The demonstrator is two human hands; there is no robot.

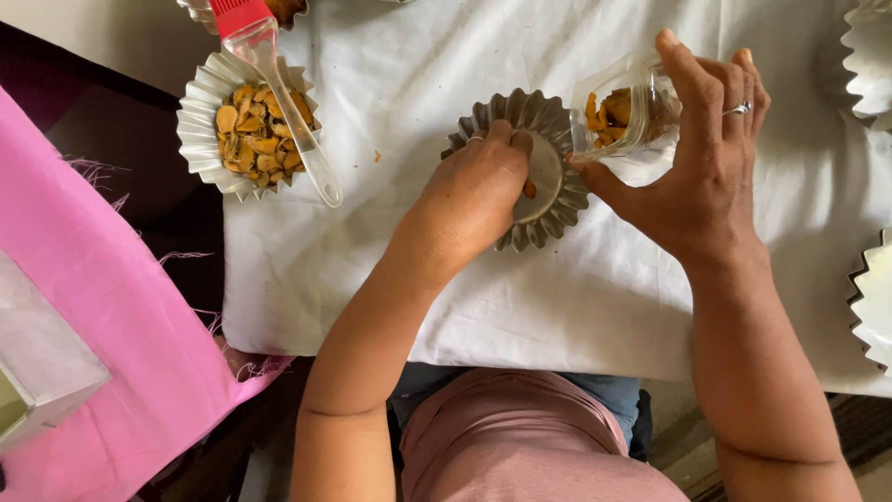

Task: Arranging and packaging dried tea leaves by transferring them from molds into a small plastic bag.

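Tin [557, 200], light, stiff, best held by its fluted rim, is taking a nut from the closed left hand [478, 191]; right hand [711, 153] is gripping a tub [623, 112] just beside it.

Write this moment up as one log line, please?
left hand: in fluted metal mould, touching one orange piece | right hand: holds tilted clear tub of pieces | surface: white cloth

Bare forearms, ringed left hand [478, 191], ringed right hand [706, 177], pink top [530, 446], blue jeans [609, 395]
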